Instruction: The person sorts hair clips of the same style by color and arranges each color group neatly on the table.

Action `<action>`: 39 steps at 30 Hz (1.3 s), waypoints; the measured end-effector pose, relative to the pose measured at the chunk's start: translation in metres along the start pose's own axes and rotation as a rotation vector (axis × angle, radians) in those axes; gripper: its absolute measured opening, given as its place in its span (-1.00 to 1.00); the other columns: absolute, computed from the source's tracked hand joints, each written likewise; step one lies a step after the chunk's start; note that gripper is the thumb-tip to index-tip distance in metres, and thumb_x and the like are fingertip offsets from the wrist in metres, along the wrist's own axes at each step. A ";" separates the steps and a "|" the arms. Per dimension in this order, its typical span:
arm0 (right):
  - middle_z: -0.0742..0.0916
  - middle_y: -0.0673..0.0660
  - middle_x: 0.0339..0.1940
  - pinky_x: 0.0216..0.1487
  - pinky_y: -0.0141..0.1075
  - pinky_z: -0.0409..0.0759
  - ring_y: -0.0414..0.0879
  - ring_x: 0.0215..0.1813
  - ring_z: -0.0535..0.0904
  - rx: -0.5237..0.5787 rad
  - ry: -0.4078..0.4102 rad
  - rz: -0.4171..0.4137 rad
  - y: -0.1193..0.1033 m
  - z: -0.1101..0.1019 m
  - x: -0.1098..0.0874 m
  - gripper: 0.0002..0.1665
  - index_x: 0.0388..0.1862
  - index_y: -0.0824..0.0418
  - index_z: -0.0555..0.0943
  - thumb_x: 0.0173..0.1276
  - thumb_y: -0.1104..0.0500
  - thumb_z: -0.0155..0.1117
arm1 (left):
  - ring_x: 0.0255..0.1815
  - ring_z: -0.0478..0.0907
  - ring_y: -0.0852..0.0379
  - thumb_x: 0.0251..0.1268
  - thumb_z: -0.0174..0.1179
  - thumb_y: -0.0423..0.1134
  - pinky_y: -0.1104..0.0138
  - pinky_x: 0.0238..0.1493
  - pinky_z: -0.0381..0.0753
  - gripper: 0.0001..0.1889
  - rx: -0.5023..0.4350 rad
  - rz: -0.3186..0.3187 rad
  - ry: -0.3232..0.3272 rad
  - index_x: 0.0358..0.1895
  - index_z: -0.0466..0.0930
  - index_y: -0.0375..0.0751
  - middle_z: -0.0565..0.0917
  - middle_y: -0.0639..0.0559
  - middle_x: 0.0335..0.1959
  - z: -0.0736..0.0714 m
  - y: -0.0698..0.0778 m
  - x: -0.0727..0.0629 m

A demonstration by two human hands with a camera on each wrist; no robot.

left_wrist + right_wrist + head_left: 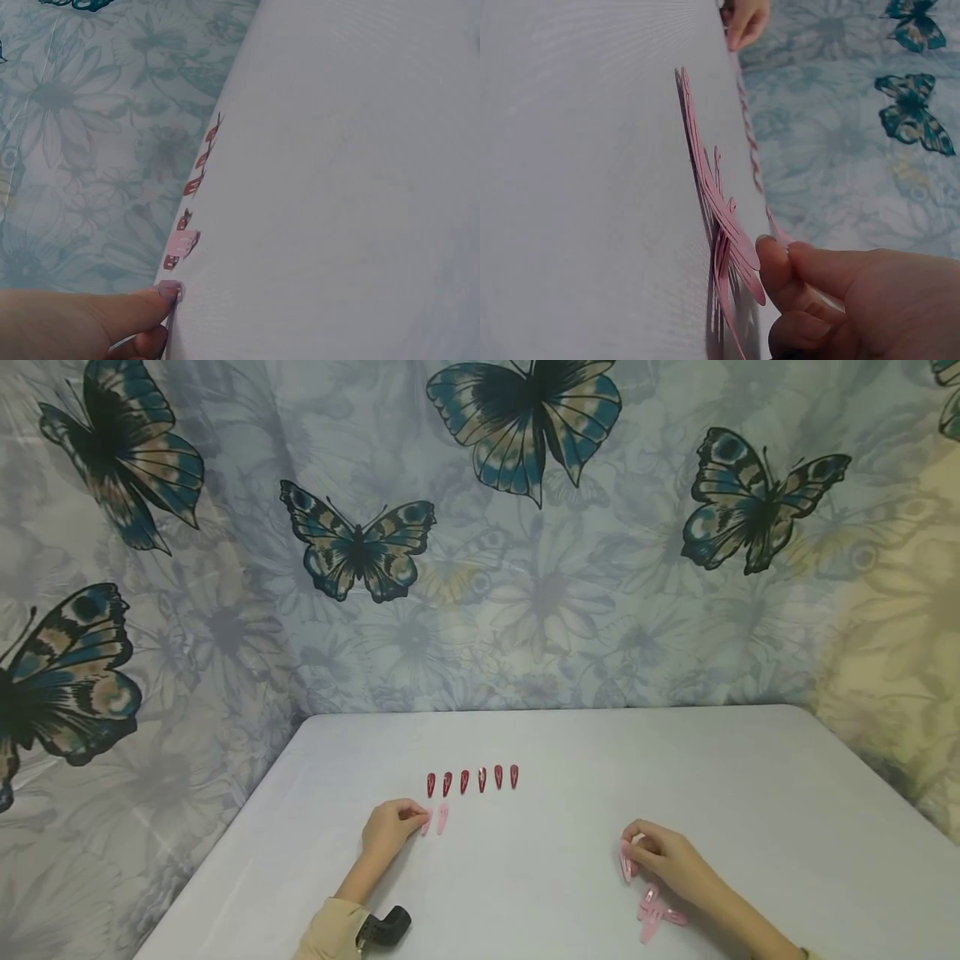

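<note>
Several red snap hair clips [464, 782] stand in a row across the white table. Just below the row's left end, one pink hair clip [442, 819] lies on the tabletop. Beside it, my left hand [387, 829] pinches another pink hair clip [426, 823] between thumb and finger, at the table surface. Over on the right, my right hand [670, 860] pinches a pink hair clip [626, 864] by its upper part. Near that hand a small pile of pink hair clips [651, 917] lies crossed over one another; the right wrist view shows the pile [712, 187] close up.
The white table [555, 877] reaches back to a hanging cloth [547, 635] printed with butterflies and flowers. A black device [388, 927] sits at my left wrist, by a beige sleeve [330, 931].
</note>
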State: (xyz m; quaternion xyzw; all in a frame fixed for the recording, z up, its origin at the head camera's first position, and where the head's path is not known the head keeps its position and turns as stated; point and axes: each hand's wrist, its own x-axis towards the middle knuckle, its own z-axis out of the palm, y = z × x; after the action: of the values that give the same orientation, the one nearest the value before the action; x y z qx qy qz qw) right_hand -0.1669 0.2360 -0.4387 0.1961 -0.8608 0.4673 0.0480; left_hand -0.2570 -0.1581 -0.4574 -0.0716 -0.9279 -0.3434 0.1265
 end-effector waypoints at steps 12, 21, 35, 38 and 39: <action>0.58 -0.02 -0.63 -0.55 -0.39 0.30 -0.28 -0.60 0.31 0.009 -0.031 0.101 -0.005 -0.010 0.015 -0.83 -0.42 0.29 0.49 0.27 0.19 0.15 | -0.50 0.45 0.20 -0.05 0.34 -0.19 0.31 -0.48 0.35 -0.92 -0.001 0.009 0.006 -0.55 0.64 -0.03 0.59 0.15 -0.54 0.000 -0.002 0.003; 0.60 -0.03 -0.64 -0.36 -0.34 0.40 -0.01 -0.52 0.47 0.011 -0.056 -0.010 -0.022 -0.017 0.037 -0.84 -0.48 0.27 0.47 0.28 0.22 0.13 | -0.47 0.46 0.17 -0.02 0.32 -0.18 0.29 -0.47 0.35 -0.93 0.009 -0.015 -0.001 -0.53 0.64 -0.04 0.59 0.13 -0.51 -0.004 0.001 0.004; 0.42 0.03 -0.59 -0.61 -0.38 0.10 -0.20 -0.65 0.05 0.338 -0.426 0.287 -0.027 -0.041 0.069 -0.71 -0.29 0.48 0.45 0.33 0.19 0.06 | -0.49 0.47 0.17 -0.03 0.32 -0.18 0.29 -0.49 0.35 -0.94 -0.003 0.011 0.004 -0.52 0.65 -0.03 0.61 0.13 -0.52 -0.001 0.002 -0.003; 0.46 0.06 -0.54 -0.61 -0.38 0.10 -0.20 -0.66 0.04 0.334 -0.465 0.289 -0.026 -0.039 0.077 -0.73 -0.24 0.49 0.44 0.31 0.22 0.07 | -0.47 0.49 0.15 -0.02 0.32 -0.18 0.28 -0.48 0.36 -0.94 0.001 0.009 0.005 -0.52 0.65 -0.02 0.62 0.12 -0.50 -0.002 0.002 -0.001; 0.49 0.07 -0.52 -0.61 -0.38 0.09 -0.20 -0.66 0.04 0.336 -0.468 0.294 -0.025 -0.036 0.079 -0.73 -0.22 0.49 0.44 0.29 0.23 0.09 | -0.45 0.50 0.14 -0.02 0.32 -0.18 0.28 -0.47 0.37 -0.95 0.003 0.008 0.007 -0.52 0.65 -0.01 0.62 0.12 -0.50 -0.003 0.002 0.000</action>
State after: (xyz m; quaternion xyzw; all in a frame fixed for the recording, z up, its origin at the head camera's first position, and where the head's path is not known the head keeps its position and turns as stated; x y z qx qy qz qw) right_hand -0.2335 0.2301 -0.3784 0.1771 -0.7782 0.5471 -0.2523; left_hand -0.2557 -0.1583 -0.4543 -0.0741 -0.9275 -0.3420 0.1312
